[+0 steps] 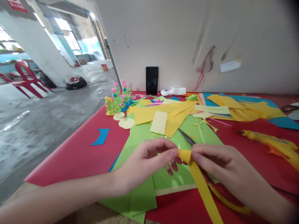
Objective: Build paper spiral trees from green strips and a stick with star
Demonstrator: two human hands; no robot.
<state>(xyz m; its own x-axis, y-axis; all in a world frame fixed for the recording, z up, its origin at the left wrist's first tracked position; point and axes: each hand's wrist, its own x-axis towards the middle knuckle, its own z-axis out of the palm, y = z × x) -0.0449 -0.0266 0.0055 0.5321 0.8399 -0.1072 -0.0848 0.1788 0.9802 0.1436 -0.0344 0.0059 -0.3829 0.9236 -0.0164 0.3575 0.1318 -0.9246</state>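
A yellow paper strip (pixel 203 189) is pinched between both hands over the green paper sheets (pixel 142 165). My left hand (pixel 156 155) holds its short end between thumb and forefinger, the other fingers curled loosely beneath. My right hand (pixel 217 161) pinches the strip where it bends, and the long tail hangs toward me. Scissors (pixel 187 137) lie just beyond my right hand, their blades showing and the handles hidden. A narrow yellow loop (pixel 229 202) shows below the right hand; what it belongs to is unclear. A pale yellow paper rectangle (pixel 159 122) rests farther back.
Small paper flowers (pixel 119 99) stand at the back left near pale paper discs (pixel 126 123). A blue paper scrap (pixel 101 137) lies at left. To the right is a yellow glue gun (pixel 271 141). A black phone (pixel 151 81) leans against the white wall.
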